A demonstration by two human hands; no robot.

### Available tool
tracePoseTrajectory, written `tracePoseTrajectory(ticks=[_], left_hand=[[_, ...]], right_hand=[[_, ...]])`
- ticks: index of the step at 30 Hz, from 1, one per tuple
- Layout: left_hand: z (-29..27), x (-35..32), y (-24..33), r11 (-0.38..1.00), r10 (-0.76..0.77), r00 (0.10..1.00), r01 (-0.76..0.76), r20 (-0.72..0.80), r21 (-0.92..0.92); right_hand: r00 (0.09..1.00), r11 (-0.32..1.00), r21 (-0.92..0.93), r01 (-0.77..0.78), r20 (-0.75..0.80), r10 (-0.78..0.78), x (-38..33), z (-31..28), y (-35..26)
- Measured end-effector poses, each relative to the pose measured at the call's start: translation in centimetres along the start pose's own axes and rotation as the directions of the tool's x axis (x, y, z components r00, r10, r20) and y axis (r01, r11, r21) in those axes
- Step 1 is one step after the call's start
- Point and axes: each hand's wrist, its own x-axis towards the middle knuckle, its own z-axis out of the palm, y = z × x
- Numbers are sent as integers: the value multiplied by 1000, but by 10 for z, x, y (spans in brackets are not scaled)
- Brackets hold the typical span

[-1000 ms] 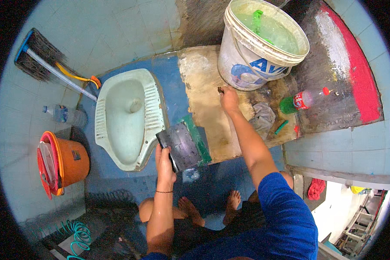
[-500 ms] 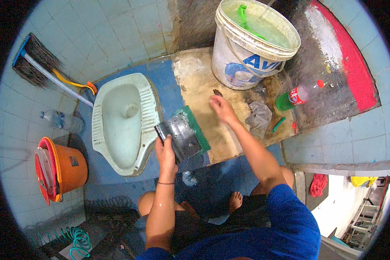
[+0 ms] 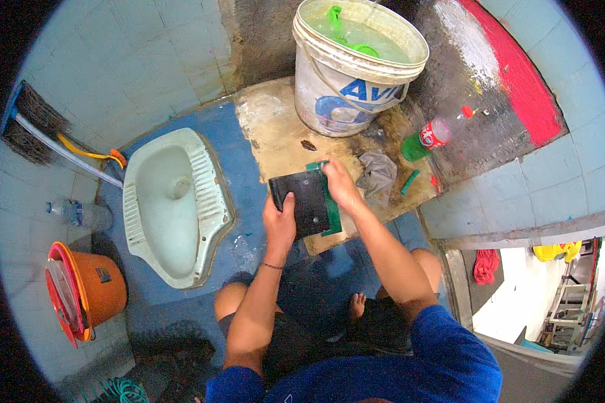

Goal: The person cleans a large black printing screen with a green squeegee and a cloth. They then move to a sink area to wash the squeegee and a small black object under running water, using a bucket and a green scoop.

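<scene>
My left hand (image 3: 279, 223) grips a flat black rectangular panel (image 3: 308, 205) by its left side, thumb across the top face. A green strip (image 3: 333, 218) shows along the panel's right side. My right hand (image 3: 340, 184) is closed at the panel's upper right corner, by the green part; whether it also pinches something small is hidden. Beyond the hands stands a white bucket (image 3: 316, 101) of water with a bright green plastic thing (image 3: 336, 23) in it. A grey rag (image 3: 376, 176) lies just right of my right hand.
To the left is a pale squat toilet (image 3: 205, 258). A broom (image 3: 40, 127), a clear bottle (image 3: 81, 215) and an orange bucket (image 3: 107, 285) line the left wall. A bottle of green liquid (image 3: 417, 144) and a short green piece (image 3: 410, 183) lie at the right.
My right hand has come from above the tan floor slab onto the panel's right corner. The panel now sits more squarely before me, in my left hand. The whole view has shifted.
</scene>
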Motion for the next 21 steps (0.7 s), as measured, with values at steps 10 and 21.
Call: tracePoseTrajectory(ticks=[10,21], left_hand=[[8,8,-6,973,-61,998,58,-10,-222],[12,-9,-3,992,-116,993,116,7,-58]], right_hand=[[932,984,136,-115,357,59,-18,-21,-5],[979,997,54,-48,200,37,-19,-15,24]])
